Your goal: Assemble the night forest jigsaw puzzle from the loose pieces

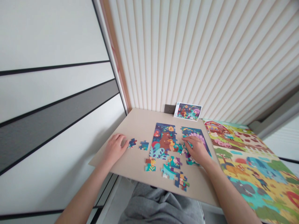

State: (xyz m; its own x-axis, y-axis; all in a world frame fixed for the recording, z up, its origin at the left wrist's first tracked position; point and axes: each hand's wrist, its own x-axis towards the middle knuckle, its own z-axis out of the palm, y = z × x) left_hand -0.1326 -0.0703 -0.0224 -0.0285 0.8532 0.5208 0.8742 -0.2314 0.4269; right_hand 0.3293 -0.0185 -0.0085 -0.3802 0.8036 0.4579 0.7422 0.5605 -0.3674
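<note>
My left hand (115,147) rests at the table's left side, fingers curled and apart. Its thumb tip is next to a dark blue and red puzzle piece (132,143), slightly tilted; a blue piece (144,145) lies just right. My right hand (196,149) is over the right puzzle section (203,133), fingertips together at its left edge on a puzzle piece that they mostly hide. The left puzzle section (163,140), showing a bear, is joined up. A teal piece (179,148) bridges towards the right section.
Loose pieces lie near the front: a yellow-leaf piece (150,165), a joined teal group (168,171) and a dark piece (182,181). A picture card (188,111) leans by a wall socket (169,109). Finished animal puzzles (252,174) cover the right side of the table (137,121).
</note>
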